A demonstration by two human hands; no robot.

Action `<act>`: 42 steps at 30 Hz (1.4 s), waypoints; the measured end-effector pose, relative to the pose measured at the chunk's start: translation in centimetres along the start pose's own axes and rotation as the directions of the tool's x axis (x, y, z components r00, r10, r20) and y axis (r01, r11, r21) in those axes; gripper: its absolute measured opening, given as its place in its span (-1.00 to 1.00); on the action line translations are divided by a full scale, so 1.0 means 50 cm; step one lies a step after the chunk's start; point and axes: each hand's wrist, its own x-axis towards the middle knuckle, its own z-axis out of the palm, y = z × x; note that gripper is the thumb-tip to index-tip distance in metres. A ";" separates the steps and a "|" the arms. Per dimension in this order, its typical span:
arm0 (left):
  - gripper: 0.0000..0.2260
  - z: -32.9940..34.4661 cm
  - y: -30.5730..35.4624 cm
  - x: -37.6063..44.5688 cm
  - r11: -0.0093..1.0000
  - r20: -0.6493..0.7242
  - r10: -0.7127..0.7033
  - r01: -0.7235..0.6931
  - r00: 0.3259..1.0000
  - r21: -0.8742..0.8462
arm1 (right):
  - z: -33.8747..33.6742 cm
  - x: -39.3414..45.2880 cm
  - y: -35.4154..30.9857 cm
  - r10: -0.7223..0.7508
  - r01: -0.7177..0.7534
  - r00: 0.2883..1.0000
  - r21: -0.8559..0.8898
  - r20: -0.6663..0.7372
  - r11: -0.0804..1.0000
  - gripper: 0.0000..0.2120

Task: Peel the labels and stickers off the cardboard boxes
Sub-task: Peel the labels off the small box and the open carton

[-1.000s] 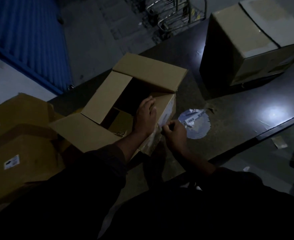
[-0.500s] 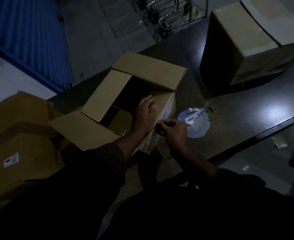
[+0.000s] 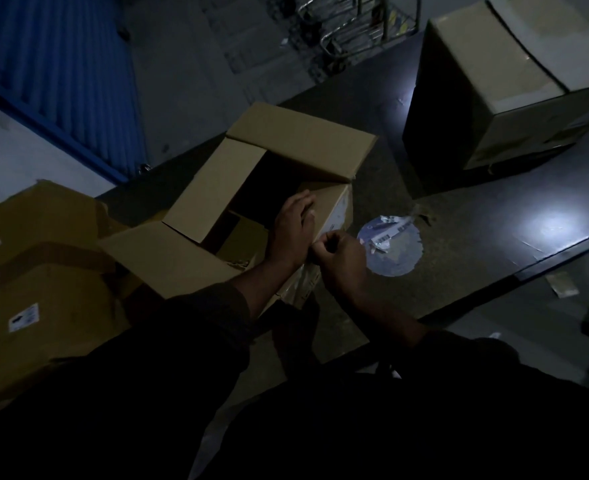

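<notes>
With the left hand (image 3: 291, 230) flat on the near-right flap of the open box (image 3: 268, 188), steadying it, the right hand (image 3: 338, 258), fingers curled, seemingly pinching the label (image 3: 334, 216) on the box's right side, should peel slowly and low.

No text readable; label (image 3: 24, 317) on left box (image 3: 43, 289) too dim.

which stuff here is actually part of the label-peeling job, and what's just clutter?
In the job:
- open box, braced by the left hand
- its side label, right hand pinching at it
- stacked boxes with white sticker
- closed box

Lying about:
- peeled scraps on the round patch
- metal trolley
- blue shutter
</notes>
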 end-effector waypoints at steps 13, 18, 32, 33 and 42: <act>-0.73 -0.001 0.004 -0.004 0.999 -0.004 0.035 -0.035 0.999 -0.005 | -0.014 0.007 0.029 -0.012 0.010 1.000 -0.084 -0.023 0.996 -0.85; -0.72 -0.003 -0.001 -0.002 1.000 -0.004 -0.020 0.020 1.000 -0.019 | -0.015 0.004 0.024 0.006 -0.008 0.999 -0.033 -0.041 0.999 -0.89; -0.70 -0.008 0.015 -0.001 0.996 0.042 -0.089 0.089 0.995 -0.004 | -0.044 -0.014 0.072 0.236 -0.226 0.971 0.190 -0.032 0.955 -0.77; -0.64 -0.008 0.021 0.002 0.992 0.068 -0.125 0.126 0.990 0.001 | -0.048 -0.009 0.073 0.237 -0.226 0.970 0.171 -0.045 0.959 -0.80; -0.36 0.020 0.047 0.015 0.970 0.171 -0.128 0.087 0.977 0.229 | -0.080 0.090 0.036 0.204 -0.193 0.978 0.195 -0.036 0.961 -0.70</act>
